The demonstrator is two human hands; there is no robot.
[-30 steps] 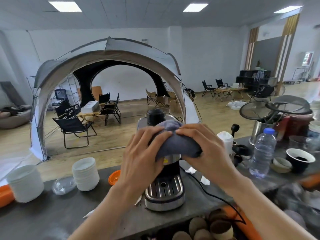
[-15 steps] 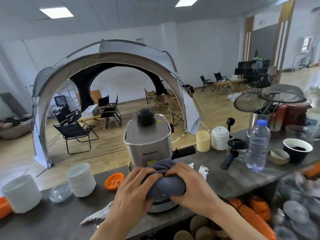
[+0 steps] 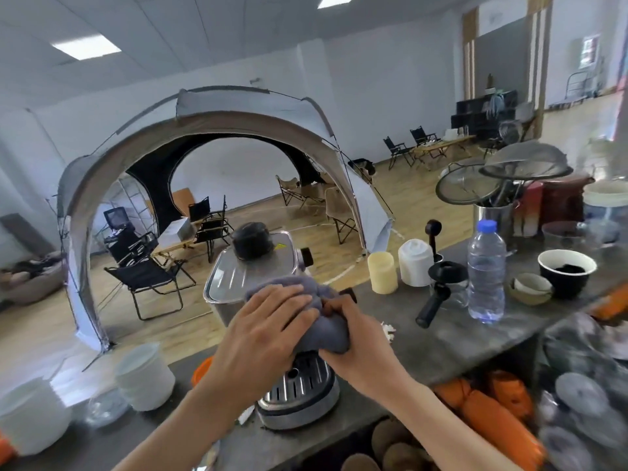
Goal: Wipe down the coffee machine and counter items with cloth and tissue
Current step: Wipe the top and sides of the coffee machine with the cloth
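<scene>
Daylight fills a wide hall with a wooden floor, white walls and ceiling light panels; a grey dome tent [image 3: 190,158] stands in the middle of it, with black folding chairs [image 3: 149,280] under and around its arch. Nearer, a dark grey counter [image 3: 455,338] runs across the lower part of the view. On it stands the coffee machine [image 3: 251,266] — a steel body with a black cap on top and a slotted drip tray at its foot. Left of the machine sit stacks of white bowls [image 3: 144,377]; right of it, a cream candle [image 3: 382,272], a white container [image 3: 415,262], a black portafilter [image 3: 433,305], a water bottle [image 3: 486,271] and a black cup [image 3: 567,271].

A grey cloth [image 3: 323,317] is bunched against the upper front of the machine, between both hands. The left hand [image 3: 268,331] lies over the cloth's left part, fingers spread and pressed flat on it. The right hand [image 3: 360,338] is curled around the cloth's right end, gripping it — thumb and fingers closed on the fabric. The two hands touch over the cloth.
</scene>
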